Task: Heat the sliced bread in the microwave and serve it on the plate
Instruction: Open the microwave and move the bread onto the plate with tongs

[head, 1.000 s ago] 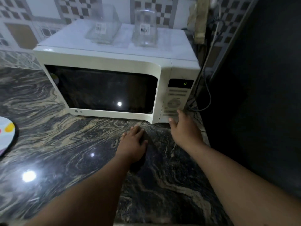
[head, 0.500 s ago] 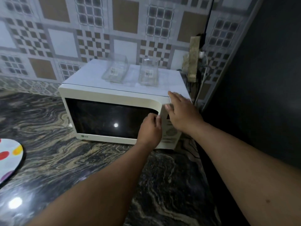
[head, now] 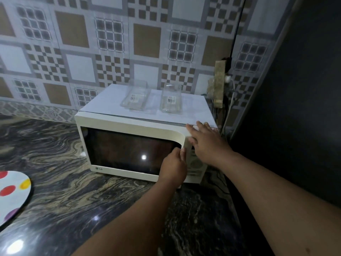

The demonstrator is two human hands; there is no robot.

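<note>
The left hand [head: 173, 168] has its fingers curled round the right-hand edge of the microwave door [head: 129, 150], thumb on the front face, in what reads as a pulling grip. The right hand [head: 204, 143] lies flat with fingers spread against the upper corner of the control panel [head: 195, 163], holding nothing; it appears to brace the microwave [head: 114, 124] against the pull. The door is shut or at most barely cracked; a gap cannot be made out. The window is dark apart from a light reflection, so the contents cannot be confirmed, and no sliced bread is visible anywhere in view. The plate [head: 13, 194], white with coloured dots, sits at the far left of the marble counter [head: 73, 191], well apart from the microwave, with no bread on the part that shows. Two clear containers [head: 136, 97] stand on the oven's top. Assessment: the step in hand is opening the door. Whether heating is complete cannot be established; serving on the plate remains outstanding.
</note>
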